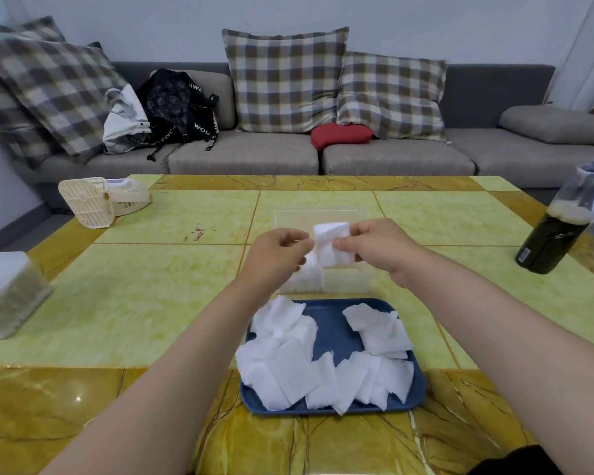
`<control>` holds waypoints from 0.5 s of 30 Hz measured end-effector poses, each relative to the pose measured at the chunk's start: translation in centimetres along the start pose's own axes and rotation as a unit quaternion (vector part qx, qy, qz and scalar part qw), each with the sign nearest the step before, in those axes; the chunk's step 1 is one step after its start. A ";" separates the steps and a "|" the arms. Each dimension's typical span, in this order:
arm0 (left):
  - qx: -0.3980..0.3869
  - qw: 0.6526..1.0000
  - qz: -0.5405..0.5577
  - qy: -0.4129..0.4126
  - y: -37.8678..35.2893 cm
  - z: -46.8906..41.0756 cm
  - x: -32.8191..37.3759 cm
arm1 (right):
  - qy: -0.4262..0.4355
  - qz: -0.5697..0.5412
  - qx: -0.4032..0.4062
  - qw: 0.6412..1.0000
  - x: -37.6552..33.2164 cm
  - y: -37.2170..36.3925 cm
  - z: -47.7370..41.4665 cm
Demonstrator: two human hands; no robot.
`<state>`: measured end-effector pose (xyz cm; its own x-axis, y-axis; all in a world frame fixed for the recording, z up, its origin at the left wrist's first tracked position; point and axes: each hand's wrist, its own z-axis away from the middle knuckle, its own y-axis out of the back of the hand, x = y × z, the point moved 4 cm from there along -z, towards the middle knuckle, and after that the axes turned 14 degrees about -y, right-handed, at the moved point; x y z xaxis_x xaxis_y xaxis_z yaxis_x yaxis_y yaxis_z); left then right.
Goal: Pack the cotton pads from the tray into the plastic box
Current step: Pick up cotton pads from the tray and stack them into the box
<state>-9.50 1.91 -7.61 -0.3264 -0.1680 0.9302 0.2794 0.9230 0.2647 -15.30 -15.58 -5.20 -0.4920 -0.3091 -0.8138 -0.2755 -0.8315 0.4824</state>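
Observation:
A blue tray lies on the table near me, with several white cotton pads piled loosely in it. Just beyond it stands a clear plastic box with a stack of pads against its left side. Above the box, my right hand pinches a small stack of cotton pads, held upright. My left hand touches the left edge of that same stack with thumb and fingertips.
A dark bottle with a plastic bag over its top stands at the table's right edge. A white basket and dish sit at the far left, a frosted container at the near left. A sofa with cushions runs behind the table.

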 end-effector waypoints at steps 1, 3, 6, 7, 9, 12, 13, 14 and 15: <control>0.009 0.997 -0.069 -0.035 0.2 -0.8 -0.1 | 0.010 0.006 0.035 0.999 0.0 0.4 -0.8; -0.007 0.978 -0.189 -0.088 0.1 -1.7 -0.2 | 0.028 0.043 0.083 0.995 -0.2 0.9 -1.6; -0.061 0.954 -0.267 -0.118 -1.1 -2.8 -1.1 | 0.049 0.139 0.106 0.983 -0.5 0.3 -3.0; -0.079 0.946 -0.288 -0.124 -1.6 -2.9 -1.4 | 0.045 0.177 0.101 0.978 -0.5 -0.1 -3.4; -0.110 0.931 -0.323 -0.133 -2.4 -3.0 -2.2 | 0.028 0.259 0.089 0.961 -0.4 -1.3 -4.0; -0.120 0.926 -0.335 -0.123 -2.6 -3.0 -3.0 | 0.015 0.343 0.109 0.933 -0.5 -2.1 -4.5; -0.120 0.928 -0.333 -0.119 -2.6 -3.1 -3.1 | 0.008 0.362 0.124 0.924 -0.5 -2.2 -4.5; -0.118 0.930 -0.327 -0.116 -2.5 -3.2 -3.1 | 0.000 0.381 0.139 0.914 -0.4 -2.2 -4.5; -0.118 0.934 -0.318 -0.113 -2.4 -3.3 -3.1 | -0.012 0.395 0.150 0.906 -0.3 -2.2 -4.5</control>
<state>-6.21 -0.94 -10.35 -0.6683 -0.5550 0.4953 0.1461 0.5549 0.8190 -10.78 -15.71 -7.48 -0.6507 -0.7402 -0.1695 -0.0397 -0.1897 0.9810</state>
